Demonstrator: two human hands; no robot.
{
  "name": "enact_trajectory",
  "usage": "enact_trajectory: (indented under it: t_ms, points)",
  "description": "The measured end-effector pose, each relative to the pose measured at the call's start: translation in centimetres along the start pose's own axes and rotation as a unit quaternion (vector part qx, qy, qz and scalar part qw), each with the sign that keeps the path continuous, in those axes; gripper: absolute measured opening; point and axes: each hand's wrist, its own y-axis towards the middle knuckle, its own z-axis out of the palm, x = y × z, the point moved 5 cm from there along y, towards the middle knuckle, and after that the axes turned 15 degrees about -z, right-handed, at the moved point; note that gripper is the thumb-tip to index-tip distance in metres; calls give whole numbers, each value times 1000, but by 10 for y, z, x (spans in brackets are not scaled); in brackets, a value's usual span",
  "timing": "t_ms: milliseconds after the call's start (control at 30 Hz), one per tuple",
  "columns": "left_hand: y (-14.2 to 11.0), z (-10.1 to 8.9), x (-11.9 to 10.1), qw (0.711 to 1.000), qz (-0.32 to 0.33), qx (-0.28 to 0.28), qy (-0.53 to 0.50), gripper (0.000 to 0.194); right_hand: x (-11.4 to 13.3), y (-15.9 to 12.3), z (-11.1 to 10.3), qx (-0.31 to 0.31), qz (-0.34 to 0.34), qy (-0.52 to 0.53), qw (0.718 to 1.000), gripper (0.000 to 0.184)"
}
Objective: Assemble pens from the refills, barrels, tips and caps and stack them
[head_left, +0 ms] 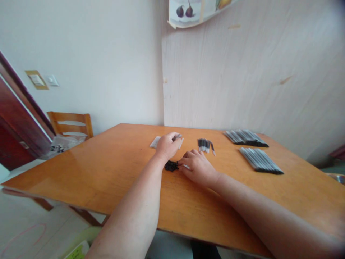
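The left grip (167,146) is closing narrowly on a slim pen part (176,137), raised above the worktop (129,163), while the right grip (198,166) is lying low, with its fingertips touching the edge of a pile of small black caps (171,166); whether it is pinching a cap is staying hidden. The likeliest slip is coming from that pile: the caps are lying loose and heaped, so a fingertip pushing in too flatly could be scattering several or bringing up 2 instead of 1. The slim part is sitting near the left fingertips, so a weak pinch could be letting it rotate or drop. The left forearm is passing close beside the caps, and a low sweep could be dragging some towards the near edge. Pale tubes (154,142) are lying just beyond the left grip, partly covered by it, so a knuckle could be nudging them out of line. Past the right grip, dark refills (203,145) are forming a loose row, with 1 refill (212,148) slanting at its end; being slender, it could be rolling if brushed. The 2 pen groups, the far group (245,138) and the near group (261,160), are resting well to the right, so the right elbow swinging outwards could be disturbing the nearer.
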Motion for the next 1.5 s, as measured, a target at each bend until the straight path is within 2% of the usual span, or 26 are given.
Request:
enact_trajectory:
  t_ms: [233,733,1300,1400,1500]
  points:
    - [1,-1,0,1000,13,-6,19,24,3,4,5,21,-7,-21,1000,24]
    - [2,2,2,998,-3,-3,66,25,5,5,6,42,9,-25,999,24]
    - [0,3,1,996,1,1,90,24,8,6,9,37,2,-39,999,23]
    - [-1,3,0,995,6,0,97,23,7,5,6,19,-3,-33,999,21]
    - [-2,4,-2,995,9,3,95,23,-4,4,-4,-46,20,-17,999,19]
